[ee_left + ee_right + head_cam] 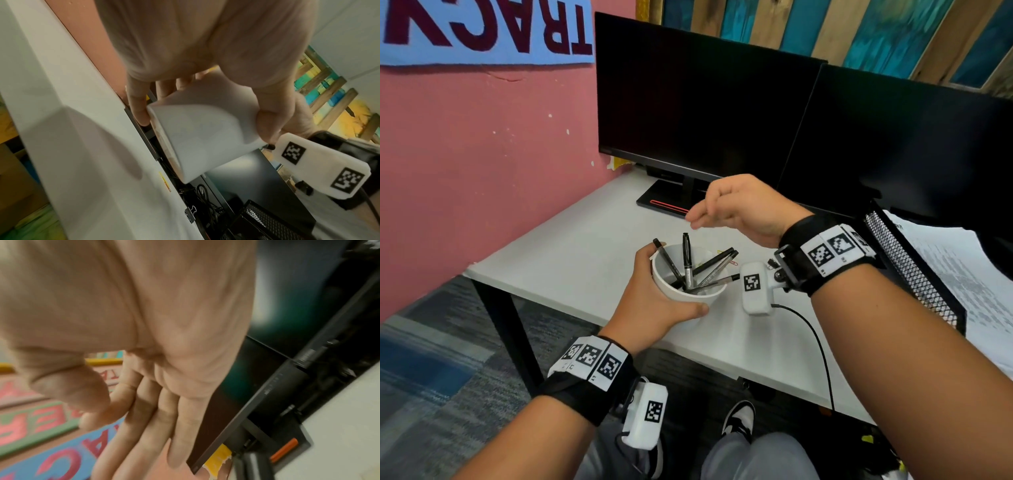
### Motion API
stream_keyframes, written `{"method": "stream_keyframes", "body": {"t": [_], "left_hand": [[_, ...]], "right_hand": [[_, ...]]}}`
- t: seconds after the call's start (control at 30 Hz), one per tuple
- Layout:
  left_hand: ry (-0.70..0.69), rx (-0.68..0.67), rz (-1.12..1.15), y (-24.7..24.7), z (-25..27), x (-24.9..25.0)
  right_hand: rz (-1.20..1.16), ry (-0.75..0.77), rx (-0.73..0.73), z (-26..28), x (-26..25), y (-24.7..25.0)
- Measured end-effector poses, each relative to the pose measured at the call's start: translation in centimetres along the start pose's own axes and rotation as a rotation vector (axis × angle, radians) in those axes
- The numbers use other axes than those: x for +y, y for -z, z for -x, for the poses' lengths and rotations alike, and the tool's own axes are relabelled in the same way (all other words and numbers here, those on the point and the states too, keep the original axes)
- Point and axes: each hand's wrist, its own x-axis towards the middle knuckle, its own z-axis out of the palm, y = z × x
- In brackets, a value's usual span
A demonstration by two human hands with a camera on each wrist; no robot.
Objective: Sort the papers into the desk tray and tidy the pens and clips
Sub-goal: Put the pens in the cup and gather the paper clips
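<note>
From the head camera, the left hand (654, 308) curls thumb and fingers around a white cup (688, 291) held above the near part of the white desk (571, 253), its mouth tipped up toward the viewer. Several black pens (686, 260) stand inside, their long axes fanning up and outward, most leaning toward the right and one toward the left rim. The right hand (743, 209) hovers above and behind the cup with fingers loosely extended, holding nothing. Right of the wrist sits a black mesh desk tray (907, 270), with printed papers (962, 270) beyond it; two dark monitors (705, 109) stand at the back, the left one's stand base (667, 202) behind the cup. The left wrist camera shows what the head view hides: the cup's outer wall (205, 134) and base, gripped between the fingertips (139, 113) on one side and the thumb on the other. It also shows an orange paper clip (167, 186) and a black binder clip (190, 212) on the desk, the binder clip near the mesh tray's corner (265, 217). The right wrist camera, blurred, shows the open palm and nearly straight fingers (144, 426) in front of the monitor's lower edge (257, 410), with a pink wall and blue lettered banner (68, 457) behind.
</note>
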Motion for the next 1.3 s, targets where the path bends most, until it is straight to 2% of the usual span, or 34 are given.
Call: {"method": "stream_keyframes", "body": {"t": [0.07, 0.1, 0.17, 0.2, 0.23, 0.33, 0.4, 0.47, 0.6, 0.73, 0.8, 0.87, 0.97, 1.0, 1.1, 1.17, 1.2, 1.23, 1.3], "left_hand": [[0.001, 0.008, -0.004, 0.4, -0.3, -0.2], [0.003, 0.009, -0.009, 0.6, -0.4, -0.3], [0.013, 0.008, -0.016, 0.9, -0.6, -0.6], [0.020, 0.008, -0.018, 1.1, -0.7, -0.8], [0.027, 0.009, -0.019, 1.2, -0.7, -1.0], [0.038, 0.011, -0.031, 1.6, -0.9, -1.5], [0.044, 0.013, -0.047, 1.9, -1.1, -1.7], [0.051, 0.014, -0.053, 2.2, -1.3, -1.9], [0.062, 0.020, -0.065, 2.4, -1.7, -2.3], [0.065, 0.020, -0.064, 2.2, -1.8, -2.2], [0.065, 0.020, -0.062, 2.2, -1.8, -2.3], [0.068, 0.018, -0.064, 2.3, -1.8, -2.3], [0.078, 0.019, -0.071, 2.6, -1.8, -2.6], [0.083, 0.023, -0.071, 2.7, -1.8, -2.7], [0.083, 0.034, -0.070, 3.2, -1.9, -2.9], [0.080, 0.041, -0.074, 3.5, -2.0, -2.9], [0.079, 0.045, -0.073, 3.7, -2.0, -3.0], [0.080, 0.049, -0.072, 3.8, -2.0, -3.1], [0.081, 0.053, -0.074, 3.9, -2.0, -3.2]], "right_hand": [[-0.223, -0.052, 0.159, -1.0, 1.3, 0.9], [-0.252, -0.085, 0.259, -1.7, 2.3, 1.4], [-0.105, -0.190, 0.436, -3.2, 5.2, 2.6], [0.046, -0.273, 0.472, -3.9, 7.1, 3.2], [0.234, -0.370, 0.458, -4.5, 9.1, 3.8], [0.781, -0.631, 0.288, -5.8, 14.5, 4.2], [1.058, -0.696, 0.218, -6.5, 16.6, 3.9], [1.170, -0.674, 0.183, -7.2, 17.5, 3.6], [1.173, -0.619, 0.180, -8.4, 17.9, 3.3], [1.119, -0.663, 0.117, -8.6, 18.0, 3.2], [1.008, -0.700, 0.143, -8.6, 17.6, 3.3], [0.811, -0.707, 0.194, -8.9, 17.1, 3.6], [0.133, -0.676, 0.446, -9.4, 15.9, 4.3], [-0.013, -0.658, 0.511, -9.4, 15.3, 4.3], [-0.176, -0.689, 0.589, -9.8, 15.0, 4.0], [-0.097, -0.724, 0.577, -10.2, 14.8, 3.7], [0.008, -0.729, 0.523, -10.3, 15.1, 3.7], [0.178, -0.715, 0.457, -10.5, 15.4, 3.6], [0.620, -0.738, 0.226, -10.7, 16.4, 3.6]]}}
